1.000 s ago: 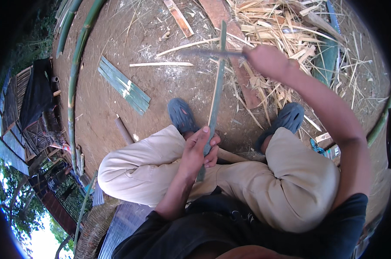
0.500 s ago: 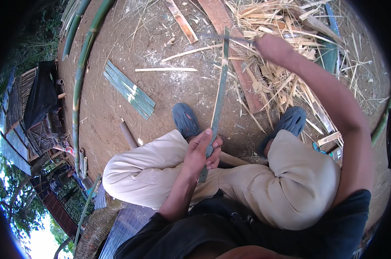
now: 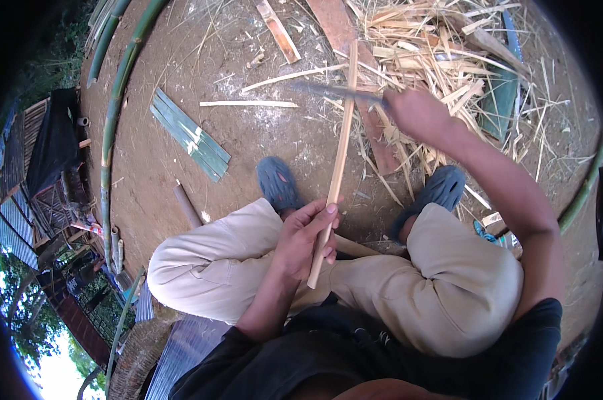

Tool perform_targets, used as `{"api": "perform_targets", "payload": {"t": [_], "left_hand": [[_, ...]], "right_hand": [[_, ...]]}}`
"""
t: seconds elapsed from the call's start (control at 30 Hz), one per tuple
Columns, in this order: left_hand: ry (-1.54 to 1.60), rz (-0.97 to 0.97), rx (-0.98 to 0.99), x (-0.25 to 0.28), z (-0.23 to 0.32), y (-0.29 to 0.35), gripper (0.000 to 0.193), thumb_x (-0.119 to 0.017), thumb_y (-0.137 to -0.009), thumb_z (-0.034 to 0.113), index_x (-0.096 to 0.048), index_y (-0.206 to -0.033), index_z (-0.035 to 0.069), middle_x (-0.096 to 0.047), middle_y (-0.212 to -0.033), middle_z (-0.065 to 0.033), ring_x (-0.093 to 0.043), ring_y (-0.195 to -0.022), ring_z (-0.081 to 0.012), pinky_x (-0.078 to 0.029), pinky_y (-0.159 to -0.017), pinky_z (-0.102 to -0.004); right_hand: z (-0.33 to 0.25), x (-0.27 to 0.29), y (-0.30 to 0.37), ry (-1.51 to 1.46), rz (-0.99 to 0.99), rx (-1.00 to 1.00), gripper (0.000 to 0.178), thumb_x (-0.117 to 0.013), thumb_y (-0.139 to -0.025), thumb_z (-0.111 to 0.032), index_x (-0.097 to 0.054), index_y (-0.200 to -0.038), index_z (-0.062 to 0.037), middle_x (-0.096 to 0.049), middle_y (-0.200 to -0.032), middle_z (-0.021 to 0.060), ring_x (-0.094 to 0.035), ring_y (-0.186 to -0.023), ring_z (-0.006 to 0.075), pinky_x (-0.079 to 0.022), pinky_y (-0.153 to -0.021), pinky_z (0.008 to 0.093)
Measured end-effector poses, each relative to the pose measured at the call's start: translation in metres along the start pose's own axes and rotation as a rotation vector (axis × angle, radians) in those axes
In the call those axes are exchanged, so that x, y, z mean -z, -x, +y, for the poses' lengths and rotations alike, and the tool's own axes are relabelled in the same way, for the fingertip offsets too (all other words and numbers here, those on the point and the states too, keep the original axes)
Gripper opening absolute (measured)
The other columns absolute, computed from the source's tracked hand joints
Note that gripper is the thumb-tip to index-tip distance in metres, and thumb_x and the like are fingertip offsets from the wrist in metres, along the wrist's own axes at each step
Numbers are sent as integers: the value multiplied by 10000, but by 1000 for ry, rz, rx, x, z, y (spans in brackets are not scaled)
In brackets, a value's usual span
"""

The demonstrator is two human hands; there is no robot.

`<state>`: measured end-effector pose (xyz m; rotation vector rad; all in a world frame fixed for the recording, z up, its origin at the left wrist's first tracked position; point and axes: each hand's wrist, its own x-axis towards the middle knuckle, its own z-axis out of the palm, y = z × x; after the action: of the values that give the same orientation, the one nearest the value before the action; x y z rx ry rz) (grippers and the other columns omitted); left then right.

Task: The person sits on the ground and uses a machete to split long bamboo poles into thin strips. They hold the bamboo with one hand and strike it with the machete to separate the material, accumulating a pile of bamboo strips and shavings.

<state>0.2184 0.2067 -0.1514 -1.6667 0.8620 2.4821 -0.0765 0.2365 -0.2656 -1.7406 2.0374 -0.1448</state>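
Observation:
My left hand (image 3: 308,233) is closed round the lower part of a long bamboo strip (image 3: 342,143), held upright in front of me with its pale inner face showing. The strip's bottom end sticks out below the fingers, over my lap. Further out, my right hand (image 3: 418,119) grips a knife, its handle hidden in the fist. The dark knife blade (image 3: 328,89) points left and crosses the strip near its top end, slightly blurred. Whether the edge touches the strip I cannot tell.
Several green bamboo strips (image 3: 189,137) lie side by side on the dirt at left. A heap of pale shavings (image 3: 441,60) spreads at far right, beside a flat reddish-brown board (image 3: 375,137). Long green bamboo poles (image 3: 120,100) curve along the left. My sandals (image 3: 279,183) rest near the strip.
The bamboo strip has turned in my left hand from its green outer face to its pale inner face. My right hand and the knife have come slightly nearer to me.

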Motion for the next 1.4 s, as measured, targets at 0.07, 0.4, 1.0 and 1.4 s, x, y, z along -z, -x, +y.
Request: {"api": "perform_targets", "payload": {"t": [0.07,0.4,1.0,1.4], "left_hand": [[42,-17,25,0,1,-3,362,-527,-1005,191,-518,-1348,76,-541,-828,-13,-465,-447,-57,-411,-359,-221],[-21,16,-17,-18,-2,-2,209,-566,-988,186,-590,-1137,42,-560,-816,-9,-452,-422,-59,-356,-342,-223],[-26,-27,22,-1,4,8,219,-554,-993,191,-582,-1161,53,-534,-796,12,-416,-440,-45,-325,-362,-205],[-30,-36,32,9,-1,3,207,-554,-991,183,-577,-1151,54,-565,-806,0,-445,-447,-55,-342,-364,-209]], "right_hand": [[-40,12,27,-89,-153,79,231,-582,-835,-69,-588,-1041,35,-638,-647,130,-674,-581,280,-557,-517,406],[9,4,13,-55,-172,-123,233,-500,-904,-76,-562,-1083,60,-650,-714,148,-663,-584,270,-554,-503,413],[83,14,-26,261,-16,-255,191,-487,-923,-89,-611,-1040,-4,-680,-819,189,-699,-763,331,-579,-670,433],[92,5,-26,173,-32,-284,197,-473,-963,-111,-579,-1066,20,-664,-765,173,-692,-667,297,-585,-547,402]]}}
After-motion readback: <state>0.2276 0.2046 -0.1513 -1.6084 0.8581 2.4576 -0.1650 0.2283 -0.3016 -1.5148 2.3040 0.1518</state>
